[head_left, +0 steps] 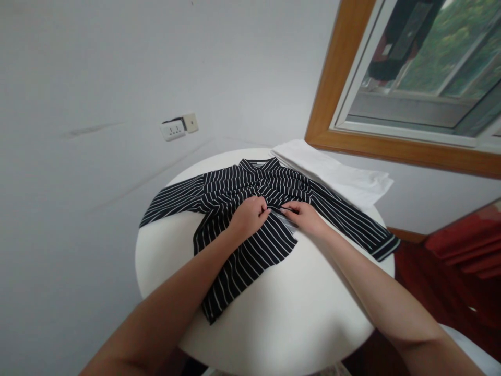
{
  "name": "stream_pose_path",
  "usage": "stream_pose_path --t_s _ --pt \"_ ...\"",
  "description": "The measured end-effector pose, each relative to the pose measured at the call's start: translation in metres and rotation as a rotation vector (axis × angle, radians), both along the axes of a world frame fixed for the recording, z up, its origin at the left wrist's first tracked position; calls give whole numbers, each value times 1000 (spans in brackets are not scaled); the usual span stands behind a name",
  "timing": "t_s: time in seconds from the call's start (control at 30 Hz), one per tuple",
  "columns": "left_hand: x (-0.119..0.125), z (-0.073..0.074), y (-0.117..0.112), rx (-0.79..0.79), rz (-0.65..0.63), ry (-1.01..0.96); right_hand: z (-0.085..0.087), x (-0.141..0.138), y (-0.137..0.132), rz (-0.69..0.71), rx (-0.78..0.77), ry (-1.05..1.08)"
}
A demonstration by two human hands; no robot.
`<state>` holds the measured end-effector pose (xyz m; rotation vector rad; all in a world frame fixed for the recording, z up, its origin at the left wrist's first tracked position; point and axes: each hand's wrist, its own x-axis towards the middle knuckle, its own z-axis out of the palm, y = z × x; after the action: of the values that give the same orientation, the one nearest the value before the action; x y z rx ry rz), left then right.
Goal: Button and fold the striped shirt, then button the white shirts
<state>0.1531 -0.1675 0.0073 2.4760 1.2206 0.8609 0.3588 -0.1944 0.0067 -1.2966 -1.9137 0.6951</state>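
A black shirt with thin white stripes (235, 193) lies spread on a round white table (297, 313), collar at the far side and both sleeves stretched out to left and right. My left hand (248, 216) rests on the shirt's front near the middle, fingers curled and pinching the fabric at the front opening. My right hand (307, 216) sits just to the right of it, fingers closed on the other edge of the opening. The two hands almost touch.
A folded white cloth (336, 175) lies at the table's far right edge, under a wood-framed window (332, 78). A wall socket (174, 128) sits on the grey wall behind. Red fabric (462, 245) shows at the right, beyond the table.
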Motion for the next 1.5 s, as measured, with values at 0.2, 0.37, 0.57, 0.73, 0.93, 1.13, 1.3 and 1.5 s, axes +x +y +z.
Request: stream_pose_path --t_s 0.2,0.37,0.57,0.73,0.93,1.13,1.3,1.5 --pt "9 -11 -7 -39 -24 109 -3 2 4 -6 -37 42" --pt "12 -15 -10 -26 1 220 -4 5 7 -36 -92 60" --pt "14 -9 -13 -40 31 336 -1 5 4 -15 -192 110" --pt "15 -4 -18 -74 43 413 -2 4 3 21 -249 115" --pt "16 -2 -21 -96 66 410 -3 2 4 16 -240 188" --pt "13 -4 -19 -93 25 380 -3 1 2 29 -203 168" --pt "9 3 -19 -115 51 372 1 1 0 59 -185 137" --pt "9 8 -15 -242 -1 184 4 -5 -3 24 -113 137"
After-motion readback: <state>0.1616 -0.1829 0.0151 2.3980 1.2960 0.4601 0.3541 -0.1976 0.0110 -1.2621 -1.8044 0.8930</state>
